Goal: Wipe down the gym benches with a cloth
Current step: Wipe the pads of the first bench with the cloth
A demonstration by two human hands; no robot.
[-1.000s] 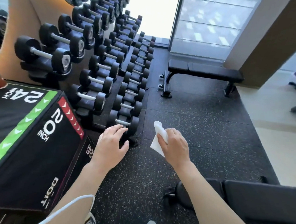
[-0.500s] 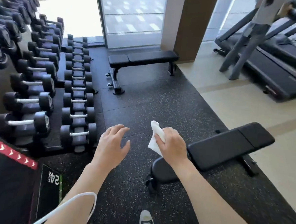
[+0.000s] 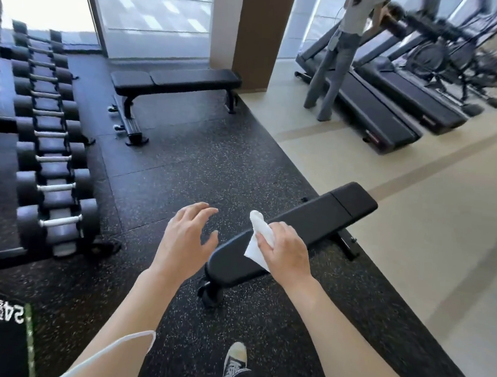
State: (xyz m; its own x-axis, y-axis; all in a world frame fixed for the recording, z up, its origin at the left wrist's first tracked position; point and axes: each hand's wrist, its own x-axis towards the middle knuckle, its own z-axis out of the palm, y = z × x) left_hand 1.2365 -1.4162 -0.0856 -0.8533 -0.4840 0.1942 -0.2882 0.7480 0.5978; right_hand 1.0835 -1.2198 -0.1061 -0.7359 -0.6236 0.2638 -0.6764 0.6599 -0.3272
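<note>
**A:** Where do you stand with the wiping?

**B:** At the very start, by the look of it. Your right hand (image 3: 285, 251) grips the cloth (image 3: 260, 238), a white wad bunched between fingers and thumb, with one end poking up and a corner hanging below. It hovers over the near end of the near bench (image 3: 310, 219); you can't tell from this angle whether the cloth touches the pad yet.

**A:** And your left hand?

**B:** Your left hand (image 3: 185, 237) holds nothing. Its fingers are spread and relaxed, just left of the near end of that bench, above the floor (image 3: 184, 166).

**A:** So what counts as done?

**B:** Nothing you can point to. The black pad shows no damp streak or wiped band, so judge the near bench as still to do along its whole length, from the near end out to the far right end.

**A:** And after that?

**B:** The far bench (image 3: 175, 80) sits well apart, across the rubber floor near the window, with nothing on it. That one is left too. You'd likely start with the cloth pressed flat on the near end and work away from you.

**A:** Anything around you to mind?

**B:** Dumbbells (image 3: 52, 157) line the left side, and a person (image 3: 339, 56) stands by the treadmills (image 3: 394, 110) at the far right, well clear of both benches.
</note>
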